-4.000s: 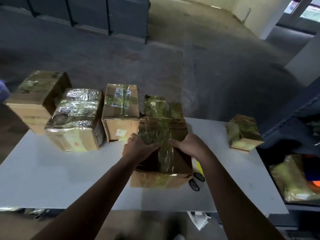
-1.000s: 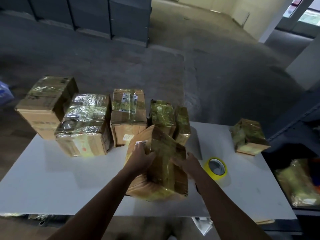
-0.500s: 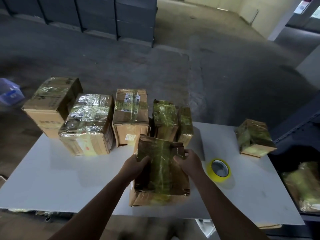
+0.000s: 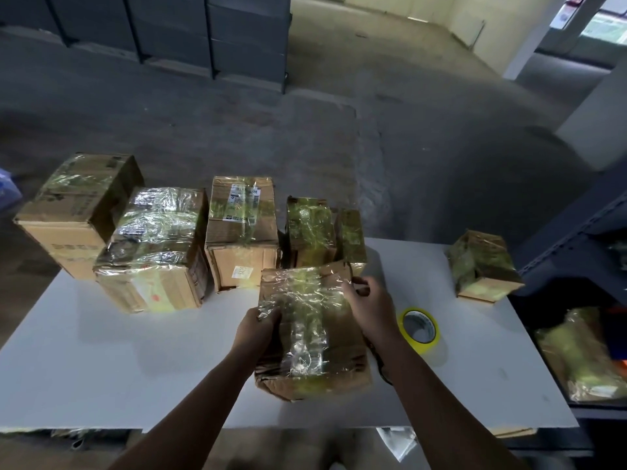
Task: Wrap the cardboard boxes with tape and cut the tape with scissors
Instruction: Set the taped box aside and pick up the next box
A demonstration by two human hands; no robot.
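At frame centre our left hand [image 4: 258, 329] and right hand [image 4: 369, 304] grip the probably light, tape-slick cardboard box [image 4: 314, 337] by its firmer side edges.

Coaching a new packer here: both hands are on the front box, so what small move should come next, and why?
Probably let the right hand go and reach for the yellow tape roll beside it, while the left hand steadies the box: bare cardboard shows at its near right corner, and neither hand holds tape.
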